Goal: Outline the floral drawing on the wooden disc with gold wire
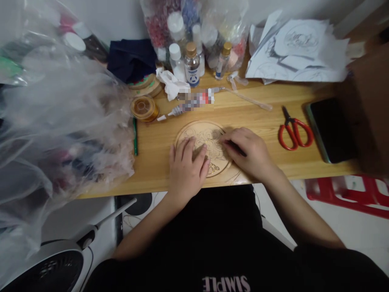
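A round, pale wooden disc (202,130) with fine line drawing lies flat on the table, and some of its lines near the bottom look gold. My left hand (189,166) rests across the disc's left side, palm down with the fingers stretched out, covering part of the pattern. At the disc's right edge, my right hand (247,152) is closed, with thumb and forefinger pinched together over the drawing. Whatever is in that pinch is too small or hidden to make out. Thin strands seem to lie on the wood just below my right hand.
Red-handled scissors (294,132) and a phone (332,129) lie to the right. Behind the disc are a glue tube (193,101), a spool (144,108), a pipette (251,99) and small bottles (192,67). Plastic bags (69,101) crowd the left; paper drawings (299,52) lie at back right.
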Demonstrator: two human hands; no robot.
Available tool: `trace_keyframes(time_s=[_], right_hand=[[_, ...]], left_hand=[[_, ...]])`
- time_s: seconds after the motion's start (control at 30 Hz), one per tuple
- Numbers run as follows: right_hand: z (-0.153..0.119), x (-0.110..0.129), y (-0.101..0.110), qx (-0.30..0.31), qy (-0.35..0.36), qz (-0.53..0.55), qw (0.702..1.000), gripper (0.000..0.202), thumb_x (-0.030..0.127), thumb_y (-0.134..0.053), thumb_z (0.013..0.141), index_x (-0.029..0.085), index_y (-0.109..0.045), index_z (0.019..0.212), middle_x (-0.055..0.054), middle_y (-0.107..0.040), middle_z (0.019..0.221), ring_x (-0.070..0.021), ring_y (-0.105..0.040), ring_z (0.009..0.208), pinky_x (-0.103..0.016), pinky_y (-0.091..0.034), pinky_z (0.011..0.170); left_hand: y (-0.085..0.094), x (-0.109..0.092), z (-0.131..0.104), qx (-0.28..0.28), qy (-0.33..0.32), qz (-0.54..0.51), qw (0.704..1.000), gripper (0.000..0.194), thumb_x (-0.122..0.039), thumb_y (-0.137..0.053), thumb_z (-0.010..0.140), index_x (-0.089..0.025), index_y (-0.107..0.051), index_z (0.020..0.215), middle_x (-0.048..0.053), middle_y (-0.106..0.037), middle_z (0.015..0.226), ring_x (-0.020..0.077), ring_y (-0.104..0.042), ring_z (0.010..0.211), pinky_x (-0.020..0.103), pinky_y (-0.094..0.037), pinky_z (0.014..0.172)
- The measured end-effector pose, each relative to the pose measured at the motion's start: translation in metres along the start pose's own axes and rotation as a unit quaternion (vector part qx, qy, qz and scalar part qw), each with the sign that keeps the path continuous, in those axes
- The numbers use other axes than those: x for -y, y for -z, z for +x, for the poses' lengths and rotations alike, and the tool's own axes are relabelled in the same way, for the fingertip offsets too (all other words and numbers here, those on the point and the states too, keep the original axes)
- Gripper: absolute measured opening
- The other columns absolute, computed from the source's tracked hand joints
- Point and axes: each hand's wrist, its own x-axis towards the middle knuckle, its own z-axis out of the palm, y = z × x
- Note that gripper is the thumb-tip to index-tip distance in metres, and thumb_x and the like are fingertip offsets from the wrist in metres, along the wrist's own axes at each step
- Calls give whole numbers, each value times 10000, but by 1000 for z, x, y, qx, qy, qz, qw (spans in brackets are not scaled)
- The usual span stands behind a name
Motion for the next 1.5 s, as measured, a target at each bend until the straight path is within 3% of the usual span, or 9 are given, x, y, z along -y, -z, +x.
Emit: trace_keyframes(time_s=[0.63, 0.97, 1.17, 1.27, 1.4, 1.5], right_hand=[[1, 2, -1, -6, -12, 1, 1000, 160, 135, -550, 877, 227, -668, 934, -43, -752, 914, -210, -691, 856, -355, -547, 750], [2, 2, 2, 0, -12, 11, 1000, 158, 129, -561, 871, 233, -668, 924, -38, -746, 905, -209, -690, 846, -353, -547, 743], [1, 0, 1, 0, -5, 14, 1000, 137, 139, -567, 886, 220, -665, 940, -57, -737, 901, -211, -672, 831, -350, -537, 738], [1, 0, 1, 1, 2, 11, 1000, 137, 145, -572, 893, 227, -660, 957, -56, -732, 899, -209, -671, 832, -343, -530, 722], [1, 0, 1, 8, 2, 4, 1000, 116, 182, -566, 916, 234, -653, 972, -55, -731, 898, -202, -662, 808, -338, -526, 693], [1, 0, 2, 11, -2, 5, 1000, 117, 196, -566, 925, 236, -651, 995, -54, -727, 889, -202, -662, 800, -348, -538, 703]], left_hand=[[-2, 4, -2, -21, 13, -32, 999, 297, -272, -518, 985, -206, -611, 1259, 157, -597, 1320, 320, -539, 1276, 575, -435, 1065], [2, 9, -1, -18, 16, -73, 997, 340, -250, -521, 985, -157, -545, 1311, 177, -590, 1319, 309, -549, 1268, 548, -452, 1081], [23, 37, 17, 21, -71, -54, 996, 300, -212, -569, 953, -140, -592, 1243, 182, -613, 1306, 301, -580, 1250, 484, -506, 1062], [32, 56, 37, 61, -164, -54, 983, 276, -211, -556, 960, -123, -628, 1212, 187, -631, 1303, 300, -580, 1260, 483, -522, 1044], [31, 74, 66, 82, -299, -53, 949, 231, -209, -523, 963, -168, -679, 1127, 130, -696, 1240, 279, -625, 1206, 491, -538, 1010], [26, 81, 79, 157, -306, -74, 936, 265, -238, -465, 974, -224, -690, 1113, 67, -687, 1295, 245, -609, 1243, 494, -494, 1068]])
